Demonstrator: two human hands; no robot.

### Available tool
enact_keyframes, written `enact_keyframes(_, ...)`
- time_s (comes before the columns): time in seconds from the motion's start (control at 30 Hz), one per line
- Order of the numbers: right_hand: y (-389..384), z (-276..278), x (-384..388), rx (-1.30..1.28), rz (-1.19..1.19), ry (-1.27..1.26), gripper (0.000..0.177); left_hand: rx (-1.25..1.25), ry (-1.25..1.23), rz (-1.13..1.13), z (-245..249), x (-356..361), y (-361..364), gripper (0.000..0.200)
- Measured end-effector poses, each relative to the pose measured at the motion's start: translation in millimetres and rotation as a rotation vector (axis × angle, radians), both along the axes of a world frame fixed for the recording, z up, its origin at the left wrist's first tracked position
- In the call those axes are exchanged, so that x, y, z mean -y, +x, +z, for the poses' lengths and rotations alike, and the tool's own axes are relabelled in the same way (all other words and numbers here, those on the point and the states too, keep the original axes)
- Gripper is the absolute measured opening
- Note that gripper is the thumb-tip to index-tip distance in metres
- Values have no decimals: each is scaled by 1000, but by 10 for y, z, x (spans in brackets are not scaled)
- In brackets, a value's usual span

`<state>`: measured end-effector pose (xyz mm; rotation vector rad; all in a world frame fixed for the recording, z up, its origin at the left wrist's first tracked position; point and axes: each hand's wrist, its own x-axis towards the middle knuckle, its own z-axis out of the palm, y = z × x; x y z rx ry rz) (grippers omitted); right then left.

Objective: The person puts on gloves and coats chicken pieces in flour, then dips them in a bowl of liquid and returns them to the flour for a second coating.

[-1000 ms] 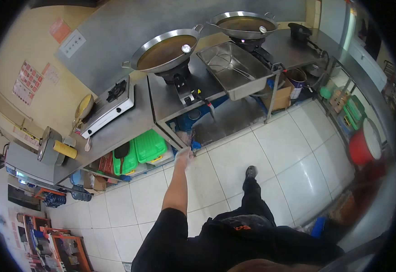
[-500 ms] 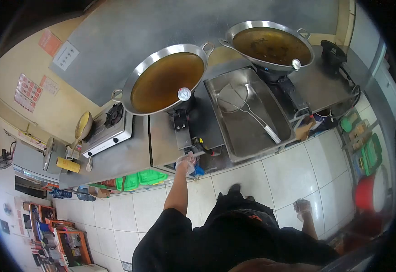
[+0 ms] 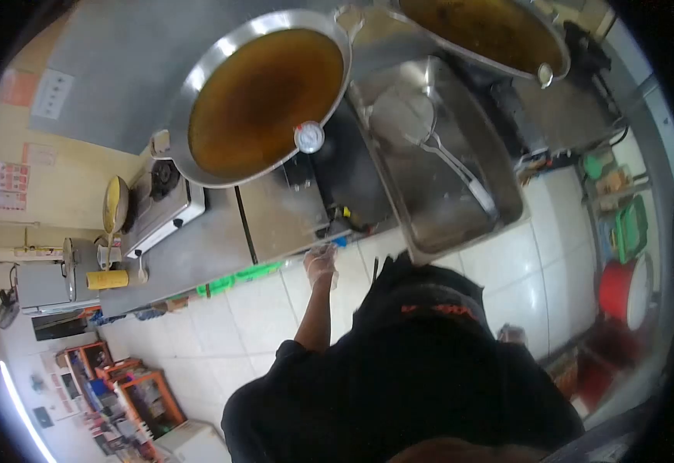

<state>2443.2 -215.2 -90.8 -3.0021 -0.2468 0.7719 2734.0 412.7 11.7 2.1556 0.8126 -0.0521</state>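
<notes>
My left hand (image 3: 321,265), in a clear plastic glove, is at the front edge of the steel counter, just below the burner's control box (image 3: 300,176). Blur hides how its fingers are set. Above it stands a large wok (image 3: 175,147) of brown oil with a round dial thermometer (image 3: 308,137) at its rim. My right hand (image 3: 511,333), also gloved, hangs low beside my body, its fingers mostly hidden. Nearer the middle, a wire skimmer (image 3: 460,176) with a metal handle lies in a deep steel tray (image 3: 507,220).
A second oil wok (image 3: 549,42) stands at the upper right. Left of the first wok are a two-burner stove (image 3: 186,208), a small pan (image 3: 121,207) and a yellow cylinder (image 3: 107,279). A red tub (image 3: 619,293) and green baskets (image 3: 630,228) stand at the right.
My view has moved closer over the counter, so the woks sit higher in it. My left hand has come away from the control box, and my right hand has drawn in toward my body.
</notes>
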Motion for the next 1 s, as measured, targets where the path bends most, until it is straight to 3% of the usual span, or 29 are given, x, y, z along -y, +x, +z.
enact_keyframes(0.03,-116,-334,96,113,-47,137,26,-131,-236,52,215,72,-19,29)
enact_keyframes(0.07,-242,-638,139,133,-119,47,24,-240,-100,-309,-21,-78,-102,26)
enact_keyframes(0.1,-228,-505,0,107,-136,50,24,-338,32,-681,-316,-245,-220,24)
enact_keyframes(0.13,-95,-282,-159,-104,-901,543,24,-367,-288,-550,-415,-320,-442,23)
enact_keyframes(0.17,-63,-138,-276,-311,-1670,1034,24,-481,-483,-599,-653,-458,-638,23)
enact_keyframes(0.2,-590,-808,-90,87,-764,873,24,-641,-576,-616,-586,-504,-758,26)
enact_keyframes(0.27,-423,-196,-505,-173,-1354,977,23,-930,-601,-534,-931,-707,-1020,19)
enact_keyframes(0.3,-267,215,-771,-236,-1673,988,22,-947,-571,-639,-1116,-870,-1138,18)
enact_keyframes(0.33,-474,130,-842,-134,-1793,1240,18,-944,-531,-758,-1315,-981,-1140,17)
enact_keyframes(0.37,-1061,-475,-702,34,-1160,842,16,-922,-486,-870,-1479,-1058,-1066,16)
enact_keyframes(0.43,-1497,-657,-877,221,-1153,875,17,-870,-408,-1075,-1823,-1070,-739,14)
enact_keyframes(0.53,-1336,728,-1631,169,-1929,1060,12,-657,-422,-1459,-2340,-817,-136,12)
enact_keyframes(0.57,-1619,757,-1834,218,-1978,1076,12,-491,-121,-1210,-2411,-584,-220,16)
enact_keyframes(0.67,-2612,645,-2557,525,-2117,1147,13,-486,-63,-1322,-2366,-122,96,18)
enact_keyframes(0.7,-3157,342,-2911,627,-2196,1133,13,-489,-47,-1366,-2354,167,182,19)
enact_keyframes(0.77,-4238,-259,-3719,366,-1965,567,15,-501,-19,-1480,-2352,957,111,22)
enact_keyframes(0.8,-4429,-108,-4138,686,-2433,937,17,-514,-8,-1542,-2386,1379,-96,23)
enact_keyframes(0.87,-5021,22,-4912,734,-2531,772,18,-703,-166,-1395,-2245,1824,-722,27)
enact_keyframes(0.9,-5259,35,-5272,682,-2529,695,19,-609,177,-1711,-2354,2059,-954,27)
enact_keyframes(0.93,-5497,20,-5617,765,-2642,690,19,-462,326,-2017,-2235,2324,-1361,26)
enact_keyframes(1.0,-5927,17,-6322,1092,-2825,723,22,49,647,-2612,-1898,2682,-2271,27)
